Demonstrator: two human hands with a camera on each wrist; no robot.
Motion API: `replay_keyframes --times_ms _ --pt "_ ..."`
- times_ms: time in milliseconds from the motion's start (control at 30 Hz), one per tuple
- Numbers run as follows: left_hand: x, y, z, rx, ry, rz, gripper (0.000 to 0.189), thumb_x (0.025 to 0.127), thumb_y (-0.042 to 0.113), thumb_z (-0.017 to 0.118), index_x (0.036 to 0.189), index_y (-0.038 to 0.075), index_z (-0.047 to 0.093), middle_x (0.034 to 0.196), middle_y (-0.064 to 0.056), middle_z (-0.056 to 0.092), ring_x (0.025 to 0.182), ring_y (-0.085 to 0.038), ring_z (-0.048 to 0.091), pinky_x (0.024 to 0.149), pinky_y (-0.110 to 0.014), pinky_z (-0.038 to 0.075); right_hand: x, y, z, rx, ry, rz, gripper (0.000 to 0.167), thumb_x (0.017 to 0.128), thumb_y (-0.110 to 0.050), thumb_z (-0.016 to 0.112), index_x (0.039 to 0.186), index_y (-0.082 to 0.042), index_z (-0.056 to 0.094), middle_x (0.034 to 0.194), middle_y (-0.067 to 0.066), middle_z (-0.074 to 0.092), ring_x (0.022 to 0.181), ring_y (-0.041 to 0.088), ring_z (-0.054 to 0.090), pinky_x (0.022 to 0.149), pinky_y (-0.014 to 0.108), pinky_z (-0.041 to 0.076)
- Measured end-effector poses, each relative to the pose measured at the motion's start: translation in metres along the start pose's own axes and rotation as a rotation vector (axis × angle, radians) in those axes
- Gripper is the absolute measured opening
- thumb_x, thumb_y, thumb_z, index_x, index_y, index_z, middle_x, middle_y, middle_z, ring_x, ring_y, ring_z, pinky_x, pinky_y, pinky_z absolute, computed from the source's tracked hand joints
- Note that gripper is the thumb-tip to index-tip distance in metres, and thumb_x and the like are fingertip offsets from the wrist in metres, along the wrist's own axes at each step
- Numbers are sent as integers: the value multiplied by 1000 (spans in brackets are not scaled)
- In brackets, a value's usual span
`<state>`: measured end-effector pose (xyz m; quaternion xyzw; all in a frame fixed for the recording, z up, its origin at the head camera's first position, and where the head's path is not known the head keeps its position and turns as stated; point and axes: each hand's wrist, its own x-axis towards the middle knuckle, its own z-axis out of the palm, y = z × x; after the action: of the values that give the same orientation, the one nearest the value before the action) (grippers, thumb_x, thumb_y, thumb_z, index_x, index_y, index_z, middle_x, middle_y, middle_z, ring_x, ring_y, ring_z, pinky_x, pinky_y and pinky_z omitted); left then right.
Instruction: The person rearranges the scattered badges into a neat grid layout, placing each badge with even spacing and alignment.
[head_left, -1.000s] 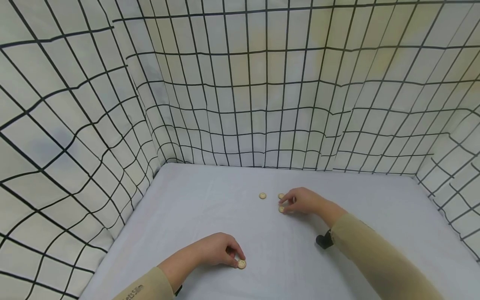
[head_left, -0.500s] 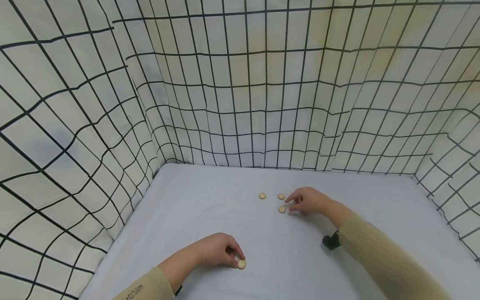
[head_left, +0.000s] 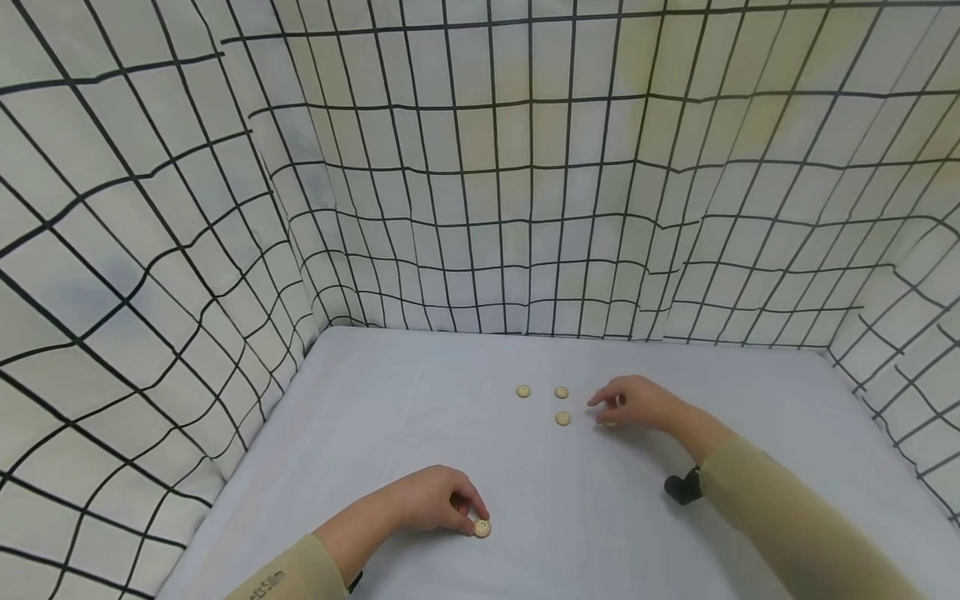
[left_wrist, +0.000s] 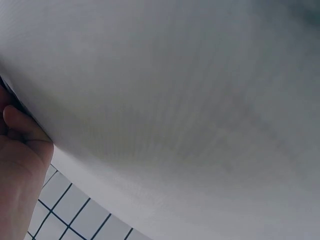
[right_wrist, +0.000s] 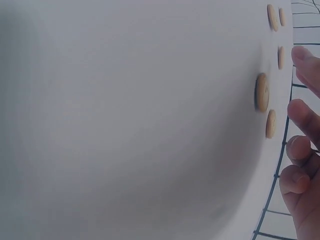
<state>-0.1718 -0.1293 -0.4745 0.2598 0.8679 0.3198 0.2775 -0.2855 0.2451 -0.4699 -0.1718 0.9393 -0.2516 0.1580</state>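
Observation:
At the front of the table, my left hand [head_left: 442, 500] pinches a small round tan disc [head_left: 482, 528] with dark marks on top, between thumb and fingertips. In the left wrist view only part of the left hand [left_wrist: 22, 160] appears and the disc is hidden. My right hand [head_left: 637, 404] hovers low over the table farther back, fingers parted and lightly bent, holding nothing. Beneath it another disc [head_left: 611, 424] peeks out, mostly hidden by the hand; in the right wrist view the fingertips [right_wrist: 300, 110] are apart from the discs [right_wrist: 262, 92].
Left of the right hand lie three discs: a far left disc [head_left: 523, 391], a far right disc [head_left: 562, 392], and a nearer disc [head_left: 562, 418]. A white cloth covers the table [head_left: 375, 400]. White walls with a black grid [head_left: 480, 192] stand at the back and both sides.
My right hand has let go of the nearer disc and drawn back to the right, where another disc shows under it. The left hand and its disc have stayed put.

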Motion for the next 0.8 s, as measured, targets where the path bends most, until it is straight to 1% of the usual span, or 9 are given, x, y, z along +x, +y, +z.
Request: replay_keyframes --times_ms 100,267,400,667,800 --pt "1 1 1 -6 -2 4 15 80 16 83 91 26 78 73 10 58 68 -4 51 66 -23 43 -6 8 -1 -9 10 -4 28 83 -29 80 110 -24 75 86 -5 60 83 16 52 73 34 46" --pt "2 0 0 8 -4 0 15 81 18 82 91 28 78 73 12 58 69 -3 51 67 -23 43 -13 21 -3 -7 26 16 30 82 -37 80 110 -26 75 87 -4 60 84 17 53 73 34 46" --pt "2 1 0 10 -7 -5 14 81 19 82 91 29 78 73 12 58 69 -3 51 67 -23 43 -16 28 -3 -5 31 27 30 82 -40 79 109 -27 75 88 -5 60 84 17 52 73 34 45" --pt "1 2 0 -5 -8 -5 14 81 18 82 91 27 78 74 11 59 69 -4 51 65 -23 43 -18 32 -2 25 32 34 28 82 -36 80 108 -27 76 89 -5 61 85 17 53 74 35 45" --pt "1 1 0 6 -6 -10 14 81 19 82 91 29 78 74 12 59 69 -3 51 66 -23 43 -17 31 0 36 24 15 29 81 -33 80 109 -25 75 92 -6 62 86 16 54 76 35 46"
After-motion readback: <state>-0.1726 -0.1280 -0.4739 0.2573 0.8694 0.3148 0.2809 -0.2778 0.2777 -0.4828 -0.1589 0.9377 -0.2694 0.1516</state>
